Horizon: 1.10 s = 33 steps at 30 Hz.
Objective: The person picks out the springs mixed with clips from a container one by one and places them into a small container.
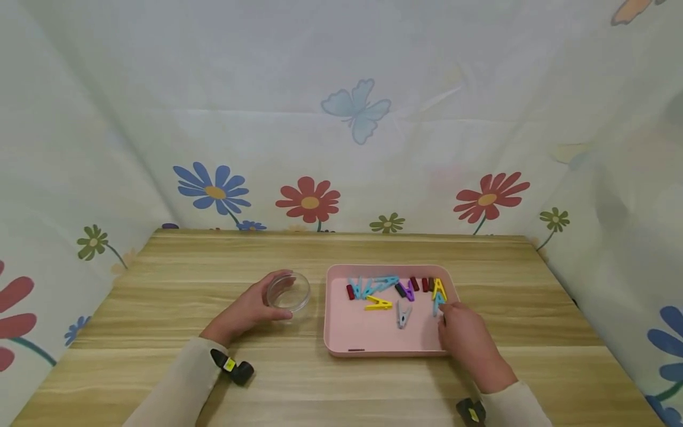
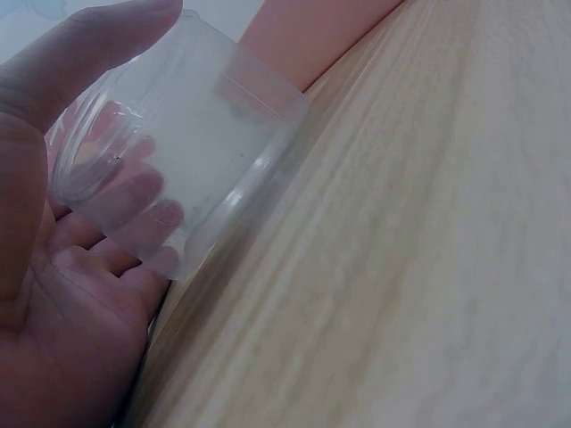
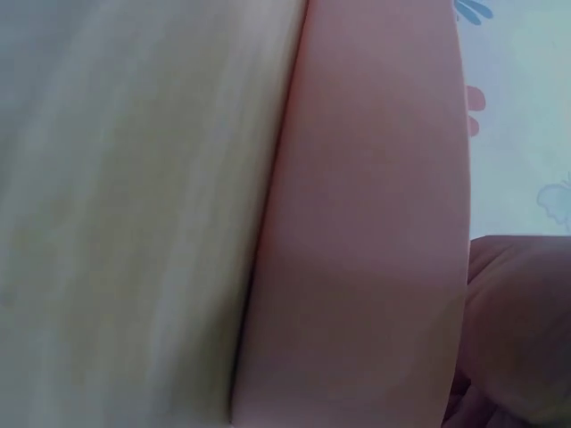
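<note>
My left hand (image 1: 262, 302) curves round a clear round plastic jar (image 1: 289, 292) that stands on the table left of the tray. In the left wrist view the thumb lies along one side of the jar (image 2: 210, 134), and the fingers show through its wall. My right hand (image 1: 469, 335) reaches over the right side of the pink tray (image 1: 384, 345), its fingers down by a blue clothespin (image 1: 439, 301). A small dark spot shows at those fingertips; I cannot tell whether they pinch anything. In the right wrist view the tray wall (image 3: 366, 196) hides most of the fingers.
Several clothespins lie in the tray, among them a yellow clothespin (image 1: 379, 303), a grey clothespin (image 1: 403, 315) and a purple clothespin (image 1: 408, 290). Small dark red pieces (image 1: 350, 292) and a black piece (image 1: 400, 290) lie among them. A flowered curtain (image 1: 352, 196) hangs behind the wooden table (image 1: 283, 385).
</note>
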Each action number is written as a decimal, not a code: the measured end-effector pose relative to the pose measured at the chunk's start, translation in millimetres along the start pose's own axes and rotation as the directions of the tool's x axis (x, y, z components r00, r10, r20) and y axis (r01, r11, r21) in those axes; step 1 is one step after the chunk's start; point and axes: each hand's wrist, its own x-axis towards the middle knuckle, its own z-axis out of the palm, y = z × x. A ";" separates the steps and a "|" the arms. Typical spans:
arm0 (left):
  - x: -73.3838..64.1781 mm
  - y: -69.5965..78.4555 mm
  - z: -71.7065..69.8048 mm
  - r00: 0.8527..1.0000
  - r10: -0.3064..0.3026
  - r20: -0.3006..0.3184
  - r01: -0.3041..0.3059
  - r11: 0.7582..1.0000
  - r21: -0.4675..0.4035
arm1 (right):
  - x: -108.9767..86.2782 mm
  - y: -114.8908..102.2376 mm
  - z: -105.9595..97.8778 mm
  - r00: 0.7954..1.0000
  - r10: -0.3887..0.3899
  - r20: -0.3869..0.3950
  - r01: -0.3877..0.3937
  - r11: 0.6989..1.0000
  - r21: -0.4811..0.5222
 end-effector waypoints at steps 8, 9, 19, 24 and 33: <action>2.1 -1.5 4.9 1.000 -0.004 0.011 0.004 1.000 -0.006 | 2.2 -0.2 -2.7 0.997 0.012 0.071 -0.006 0.997 -0.074; 1.8 -1.4 5.1 1.000 -0.008 0.010 0.008 1.000 -0.009 | 2.8 -0.1 -2.6 0.997 0.014 0.075 -0.008 0.997 -0.075; -0.8 3.0 3.6 1.000 -0.013 0.010 0.013 1.000 0.000 | 9.8 1.9 2.4 0.997 0.012 0.070 -0.015 0.999 0.039; -1.5 3.5 2.7 1.000 -0.020 0.009 0.020 1.000 -0.001 | 12.7 3.9 6.7 0.998 -0.042 0.052 0.038 0.997 0.071; -2.1 3.1 -2.2 1.000 0.028 0.008 -0.028 1.000 0.009 | 15.7 6.5 6.3 0.994 -0.087 0.073 0.080 0.992 0.096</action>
